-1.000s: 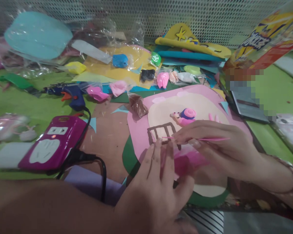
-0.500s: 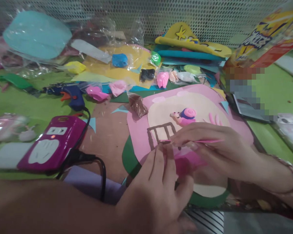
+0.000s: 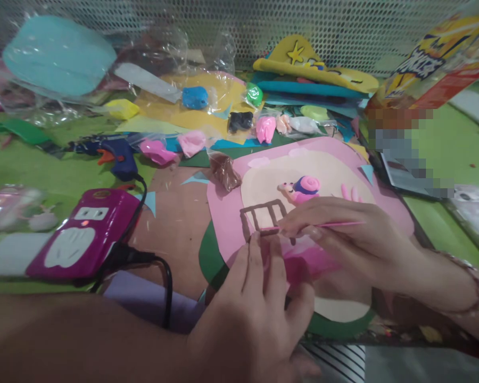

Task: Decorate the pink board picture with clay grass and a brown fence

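Note:
Layered pink, cream and green paper lies on the table. On it are a brown ladder-like clay shape, a snail figure with a pink and blue shell, and a pink patch. My right hand pinches a thin pink stick, its tip over the lower edge of the brown shape. Just below that shape, my left hand rests with its fingers spread, fingertips touching the artwork. Nothing shows in its grasp.
A magenta power strip with a black cable sits at left, near a blue glue gun. Wrapped clay lumps, including a brown one, lie behind the artwork. A bottle and a phone are at right.
The stick and my right fingertips have shifted slightly up, showing more of the brown shape's lower edge. My left hand has barely moved.

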`<state>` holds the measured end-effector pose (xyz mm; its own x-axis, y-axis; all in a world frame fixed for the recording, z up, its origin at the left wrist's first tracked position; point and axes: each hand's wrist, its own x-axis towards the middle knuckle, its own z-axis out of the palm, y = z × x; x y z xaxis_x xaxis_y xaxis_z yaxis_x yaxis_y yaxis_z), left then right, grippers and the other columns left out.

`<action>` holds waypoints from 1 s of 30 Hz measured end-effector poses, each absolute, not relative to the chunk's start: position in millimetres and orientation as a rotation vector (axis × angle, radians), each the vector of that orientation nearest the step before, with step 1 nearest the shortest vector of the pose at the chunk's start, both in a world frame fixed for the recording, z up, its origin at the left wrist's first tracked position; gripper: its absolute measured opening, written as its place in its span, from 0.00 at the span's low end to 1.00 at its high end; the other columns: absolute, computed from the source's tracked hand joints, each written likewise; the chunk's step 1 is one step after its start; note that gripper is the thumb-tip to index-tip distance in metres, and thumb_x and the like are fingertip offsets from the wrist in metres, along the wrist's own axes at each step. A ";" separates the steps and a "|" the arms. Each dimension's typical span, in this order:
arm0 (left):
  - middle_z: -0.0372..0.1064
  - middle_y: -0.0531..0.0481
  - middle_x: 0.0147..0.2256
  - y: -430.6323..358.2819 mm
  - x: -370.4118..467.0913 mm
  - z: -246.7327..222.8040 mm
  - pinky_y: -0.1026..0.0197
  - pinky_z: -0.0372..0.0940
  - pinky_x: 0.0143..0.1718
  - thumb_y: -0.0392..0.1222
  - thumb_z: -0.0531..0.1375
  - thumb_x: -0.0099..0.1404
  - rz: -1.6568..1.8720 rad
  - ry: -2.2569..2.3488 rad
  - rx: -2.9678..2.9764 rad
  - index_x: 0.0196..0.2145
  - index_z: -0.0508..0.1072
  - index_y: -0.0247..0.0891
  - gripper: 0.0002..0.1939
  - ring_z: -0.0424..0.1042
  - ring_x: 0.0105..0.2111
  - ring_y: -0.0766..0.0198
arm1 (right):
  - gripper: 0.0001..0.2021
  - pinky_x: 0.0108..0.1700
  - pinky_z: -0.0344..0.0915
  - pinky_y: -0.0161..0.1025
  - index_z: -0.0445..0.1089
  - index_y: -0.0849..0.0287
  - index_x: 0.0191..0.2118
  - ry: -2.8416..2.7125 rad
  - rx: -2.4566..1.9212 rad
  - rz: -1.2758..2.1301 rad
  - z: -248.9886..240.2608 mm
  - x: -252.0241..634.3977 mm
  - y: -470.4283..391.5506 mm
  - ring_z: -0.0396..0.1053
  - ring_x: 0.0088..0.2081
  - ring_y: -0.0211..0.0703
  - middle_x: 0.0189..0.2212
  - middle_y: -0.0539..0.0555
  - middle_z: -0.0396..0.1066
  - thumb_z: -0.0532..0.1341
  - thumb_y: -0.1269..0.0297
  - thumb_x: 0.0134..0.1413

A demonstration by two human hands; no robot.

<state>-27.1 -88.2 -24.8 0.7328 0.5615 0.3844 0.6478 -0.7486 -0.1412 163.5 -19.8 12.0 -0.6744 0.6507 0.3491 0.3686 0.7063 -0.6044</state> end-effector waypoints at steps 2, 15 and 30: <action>0.67 0.24 0.48 -87.4 -27.2 -22.3 0.41 0.62 0.45 0.69 0.48 0.58 -0.448 -0.944 -2.693 0.47 0.65 0.33 0.36 0.68 0.48 0.35 | 0.11 0.49 0.66 0.34 0.69 0.61 0.43 -2.363 -0.765 0.686 11.9 163.2 -19.9 0.70 0.44 0.36 0.40 0.54 0.74 0.52 0.75 0.59; 0.65 0.25 0.50 -84.8 -28.7 -12.2 0.39 0.64 0.43 0.70 0.53 0.54 -0.315 -0.975 -2.784 0.48 0.65 0.36 0.37 0.66 0.48 0.30 | 0.11 0.49 0.66 0.34 0.69 0.62 0.42 -2.342 -0.785 0.634 12.0 161.9 -18.4 0.70 0.44 0.36 0.40 0.55 0.74 0.52 0.75 0.60; 0.69 0.27 0.47 -87.1 -27.9 0.5 0.46 0.65 0.42 0.70 0.58 0.49 -0.248 -1.004 -2.771 0.49 0.67 0.34 0.40 0.70 0.46 0.38 | 0.11 0.47 0.67 0.37 0.69 0.59 0.43 -2.343 -0.767 0.713 13.8 163.6 -18.5 0.70 0.43 0.38 0.39 0.54 0.74 0.51 0.74 0.60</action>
<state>-27.9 -87.1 0.5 0.7577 0.6153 0.2175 0.6459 -0.7548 -0.1148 163.6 -18.5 13.8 -0.6747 0.6532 0.3438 0.3511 0.6937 -0.6289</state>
